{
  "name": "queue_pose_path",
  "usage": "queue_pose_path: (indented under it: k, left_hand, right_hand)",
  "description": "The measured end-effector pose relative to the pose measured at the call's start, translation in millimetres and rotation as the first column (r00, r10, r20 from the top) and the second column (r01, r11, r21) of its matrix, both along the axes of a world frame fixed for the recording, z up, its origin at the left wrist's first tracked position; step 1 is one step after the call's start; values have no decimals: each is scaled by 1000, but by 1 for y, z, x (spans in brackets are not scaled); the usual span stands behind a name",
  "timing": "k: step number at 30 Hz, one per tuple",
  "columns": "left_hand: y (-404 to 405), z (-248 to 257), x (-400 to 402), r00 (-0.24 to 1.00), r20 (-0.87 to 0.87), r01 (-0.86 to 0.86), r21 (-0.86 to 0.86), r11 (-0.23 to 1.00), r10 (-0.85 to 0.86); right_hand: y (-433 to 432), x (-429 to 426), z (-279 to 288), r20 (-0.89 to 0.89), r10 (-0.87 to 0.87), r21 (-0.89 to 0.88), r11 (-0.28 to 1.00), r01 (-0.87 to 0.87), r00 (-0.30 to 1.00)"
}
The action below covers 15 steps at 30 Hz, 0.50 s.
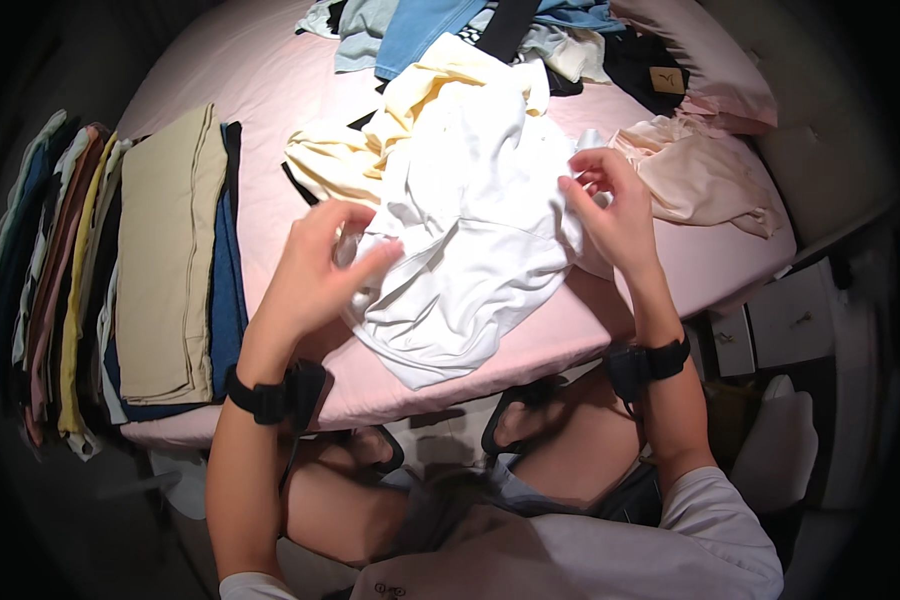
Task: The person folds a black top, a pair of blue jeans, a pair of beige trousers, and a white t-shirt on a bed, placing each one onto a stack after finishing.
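Observation:
A crumpled white garment lies on the pink bed sheet near the edge, partly over a pale yellow garment. My left hand is at the white garment's left side, thumb and fingers curved apart; whether cloth is pinched there cannot be told. My right hand is at its right side, the fingertips close to or on the cloth, with the grip unclear. Each wrist wears a black strap with a small device. The garment's middle is washed out by bright light.
On the left stand folded beige trousers over blue denim, beside a row of folded clothes. A heap of jeans and other clothes lies at the far side. A light pink satiny garment lies at right, near a white drawer unit.

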<state>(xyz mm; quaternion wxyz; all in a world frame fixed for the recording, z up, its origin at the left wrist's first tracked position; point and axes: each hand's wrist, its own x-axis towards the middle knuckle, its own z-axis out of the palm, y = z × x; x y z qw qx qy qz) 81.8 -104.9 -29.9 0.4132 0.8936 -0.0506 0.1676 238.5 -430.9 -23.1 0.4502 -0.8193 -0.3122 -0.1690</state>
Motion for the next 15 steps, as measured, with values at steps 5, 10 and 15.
queue_pose_path:
  k: [5, 10, 15]
  left_hand:
    - [-11, -7, -2, 993, -33, 118, 276, 954, -113]
    - [8, 6, -9, 996, -52, -92, -670, 737, 76]
    - [45, 16, -27, 977, 6, -78, -924, 375, 215]
  right_hand:
    - [-37, 52, -30, -3, -232, -156, 961, 228, 973]
    - [-48, 68, -44, -92, -207, -175, 966, 189, 974]
    - [-48, 62, -40, -337, -118, -153, 986, 69, 934]
